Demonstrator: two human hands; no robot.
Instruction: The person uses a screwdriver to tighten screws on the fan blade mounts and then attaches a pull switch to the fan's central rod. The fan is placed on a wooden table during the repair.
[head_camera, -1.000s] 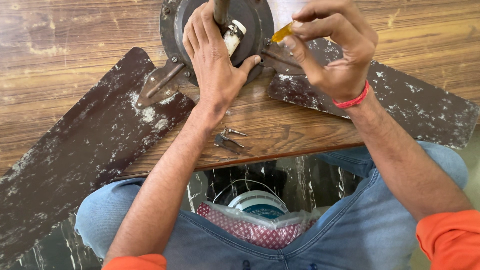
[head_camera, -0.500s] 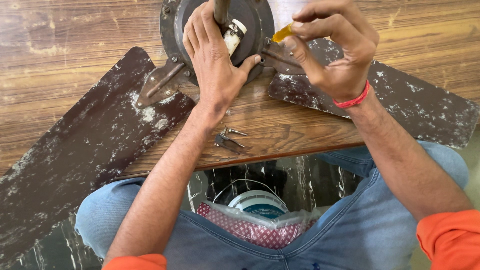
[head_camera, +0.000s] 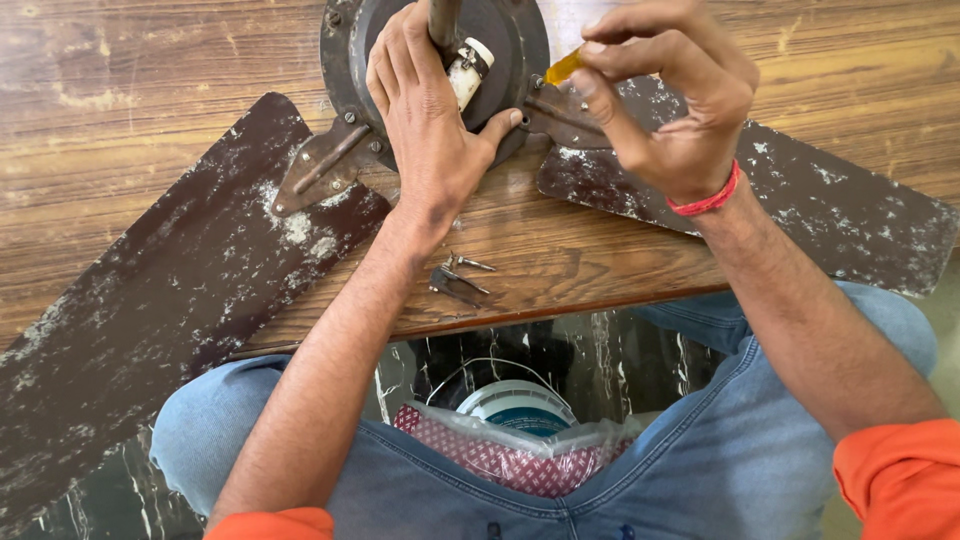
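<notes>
place: repair workshop — old ceiling fan (head_camera: 440, 60) | loose screws (head_camera: 462, 272) | worn wooden table (head_camera: 150, 90)

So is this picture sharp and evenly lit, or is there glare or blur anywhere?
Head view: soft, even daylight, with no harsh glare on the wooden table; the left hand on the fan motor housing and the loose screws are crisp; the right hand looks slightly soft at the fingertips; the top edge crops the motor; wide-lens stretch shows at the corners.

Bright, even daylight, sharp focus throughout. Soft sheen across the wooden table (head_camera: 150, 90), no harsh glare. Faint shadows beneath the left hand (head_camera: 430, 120) and right hand (head_camera: 670, 110). Darker under the table edge. Slight wide-angle stretching near corners.
</notes>
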